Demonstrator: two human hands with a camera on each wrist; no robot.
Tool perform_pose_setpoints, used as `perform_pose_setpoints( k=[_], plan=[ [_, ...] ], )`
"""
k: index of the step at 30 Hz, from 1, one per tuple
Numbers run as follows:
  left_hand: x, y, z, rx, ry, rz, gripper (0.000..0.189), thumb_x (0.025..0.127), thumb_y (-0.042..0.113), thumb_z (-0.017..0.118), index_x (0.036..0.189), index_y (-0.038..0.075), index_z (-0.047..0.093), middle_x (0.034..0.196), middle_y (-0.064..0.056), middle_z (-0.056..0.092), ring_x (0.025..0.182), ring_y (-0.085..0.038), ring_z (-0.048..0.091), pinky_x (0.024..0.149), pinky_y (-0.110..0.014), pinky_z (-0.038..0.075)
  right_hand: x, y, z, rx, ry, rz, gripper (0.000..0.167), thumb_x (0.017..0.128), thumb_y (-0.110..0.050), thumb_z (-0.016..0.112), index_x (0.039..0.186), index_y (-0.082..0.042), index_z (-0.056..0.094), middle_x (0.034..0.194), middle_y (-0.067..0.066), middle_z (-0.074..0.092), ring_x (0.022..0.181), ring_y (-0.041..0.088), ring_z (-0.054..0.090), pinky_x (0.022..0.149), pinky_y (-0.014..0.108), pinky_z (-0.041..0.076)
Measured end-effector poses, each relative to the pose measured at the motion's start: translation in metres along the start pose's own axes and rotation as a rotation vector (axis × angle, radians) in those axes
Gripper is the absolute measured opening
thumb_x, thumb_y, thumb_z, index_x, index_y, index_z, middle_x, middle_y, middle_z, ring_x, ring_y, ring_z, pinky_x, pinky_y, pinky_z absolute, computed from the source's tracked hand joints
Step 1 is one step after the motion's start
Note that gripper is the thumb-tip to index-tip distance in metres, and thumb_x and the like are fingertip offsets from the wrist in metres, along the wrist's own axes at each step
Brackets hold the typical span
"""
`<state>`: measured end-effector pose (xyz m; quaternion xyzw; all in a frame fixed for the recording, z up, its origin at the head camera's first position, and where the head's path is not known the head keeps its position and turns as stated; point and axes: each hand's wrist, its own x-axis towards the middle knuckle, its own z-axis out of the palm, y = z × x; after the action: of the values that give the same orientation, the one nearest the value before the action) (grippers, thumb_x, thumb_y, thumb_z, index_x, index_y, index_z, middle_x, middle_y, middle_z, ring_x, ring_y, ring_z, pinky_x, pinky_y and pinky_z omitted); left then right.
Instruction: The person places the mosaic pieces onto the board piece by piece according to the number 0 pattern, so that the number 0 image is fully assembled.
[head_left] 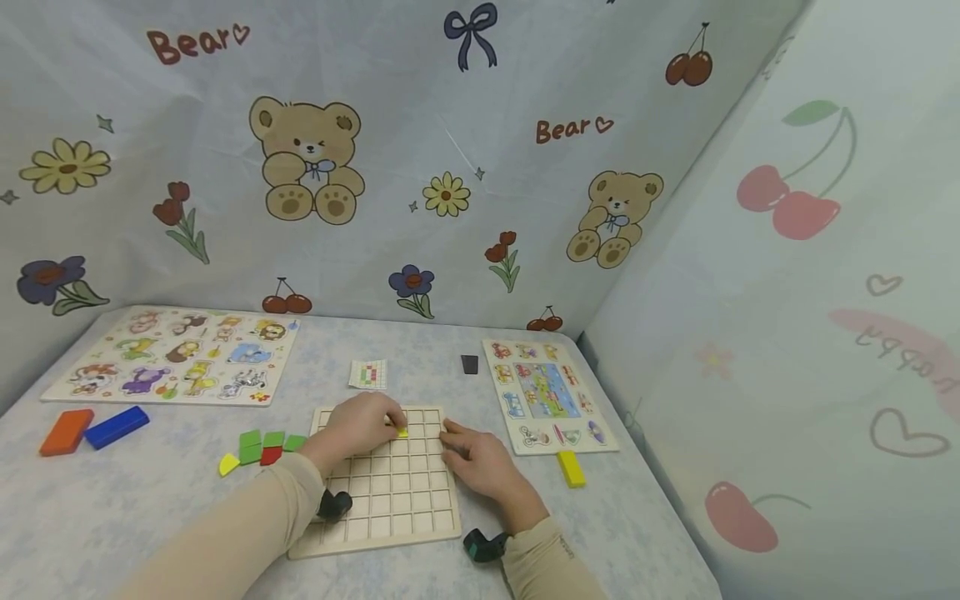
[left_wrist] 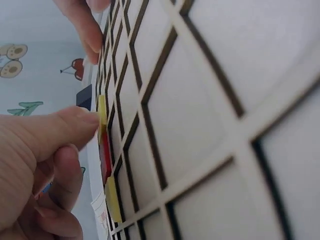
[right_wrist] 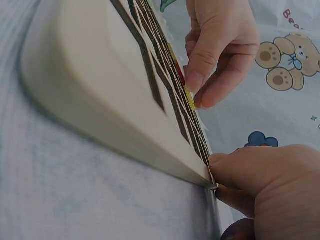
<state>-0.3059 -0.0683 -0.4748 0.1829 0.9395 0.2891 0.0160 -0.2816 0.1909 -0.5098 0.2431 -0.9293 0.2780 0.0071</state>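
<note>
A wooden grid board (head_left: 381, 504) lies on the table before me, its square cells bordered by raised strips. Near its far edge my left hand (head_left: 367, 425) pinches a small yellow tile (head_left: 402, 432) at a cell. Beside that tile, the left wrist view shows a red tile (left_wrist: 105, 157) and another yellow tile (left_wrist: 113, 200) set in a row; the left hand mostly hides them in the head view. My right hand (head_left: 483, 465) holds the board's right edge, with the thumb on top in the right wrist view. Its lower fingers are partly hidden.
Several green tiles (head_left: 250, 446), a red tile (head_left: 271, 456) and a yellow piece (head_left: 228, 464) lie left of the board. Orange (head_left: 66, 432) and blue (head_left: 117, 427) blocks sit farther left. Behind are a pattern card (head_left: 368, 374), animal puzzle (head_left: 180, 354) and another puzzle (head_left: 551, 396).
</note>
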Motion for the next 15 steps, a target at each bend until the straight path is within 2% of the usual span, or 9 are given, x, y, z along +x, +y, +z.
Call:
perform_pose_setpoints(
  k=[4,7,9,11,13,15],
  plan=[
    [-0.006,-0.005,-0.015,-0.104,0.030,-0.045,0.014,0.096,0.025,0.073,0.109,0.027,0.080,0.114,0.006,0.074,0.099,-0.019,0.069,0.074,-0.039,0.055,0.001,0.000,0.002,-0.009,0.005,-0.003,0.039,0.101,-0.025,0.065,0.138,-0.012,0.066,0.152,0.002,0.055,0.138,0.024,0.056,0.111,0.045,0.045],
    [-0.019,-0.015,-0.037,-0.200,0.078,-0.060,0.019,0.099,0.030,0.069,0.115,0.023,0.078,0.119,-0.001,0.073,0.087,-0.018,0.065,0.068,-0.037,0.052,0.001,0.000,0.003,-0.015,0.010,-0.008,0.039,0.101,-0.025,0.064,0.138,-0.012,0.066,0.152,0.003,0.055,0.137,0.025,0.056,0.111,0.046,0.045],
    [-0.034,-0.026,-0.053,-0.216,0.134,-0.070,0.021,0.100,0.033,0.069,0.115,0.022,0.077,0.120,-0.003,0.072,0.078,-0.016,0.060,0.063,-0.034,0.050,0.001,-0.001,0.002,-0.013,0.015,-0.013,0.038,0.101,-0.024,0.064,0.137,-0.011,0.067,0.151,0.004,0.056,0.137,0.027,0.056,0.111,0.047,0.045],
    [-0.053,-0.039,-0.066,-0.204,0.184,-0.096,0.024,0.100,0.037,0.068,0.115,0.021,0.077,0.114,-0.005,0.074,0.072,-0.016,0.057,0.058,-0.032,0.047,0.001,-0.002,0.001,-0.018,0.012,-0.012,0.038,0.101,-0.024,0.064,0.137,-0.011,0.067,0.151,0.004,0.056,0.137,0.027,0.056,0.111,0.047,0.045],
    [-0.073,-0.052,-0.076,-0.166,0.227,-0.145,0.029,0.099,0.042,0.068,0.116,0.019,0.077,0.104,-0.004,0.073,0.069,-0.017,0.054,0.055,-0.031,0.045,0.000,-0.002,0.000,-0.025,0.008,-0.011,0.038,0.101,-0.023,0.064,0.137,-0.011,0.067,0.152,0.004,0.055,0.137,0.028,0.056,0.111,0.048,0.045],
    [-0.092,-0.066,-0.083,-0.124,0.240,-0.207,0.037,0.099,0.048,0.067,0.119,0.018,0.076,0.096,-0.002,0.072,0.070,-0.018,0.052,0.053,-0.030,0.043,0.000,-0.001,0.000,-0.041,0.003,-0.009,0.039,0.102,-0.025,0.064,0.138,-0.011,0.066,0.152,0.003,0.055,0.137,0.027,0.056,0.111,0.047,0.045]
  ],
)
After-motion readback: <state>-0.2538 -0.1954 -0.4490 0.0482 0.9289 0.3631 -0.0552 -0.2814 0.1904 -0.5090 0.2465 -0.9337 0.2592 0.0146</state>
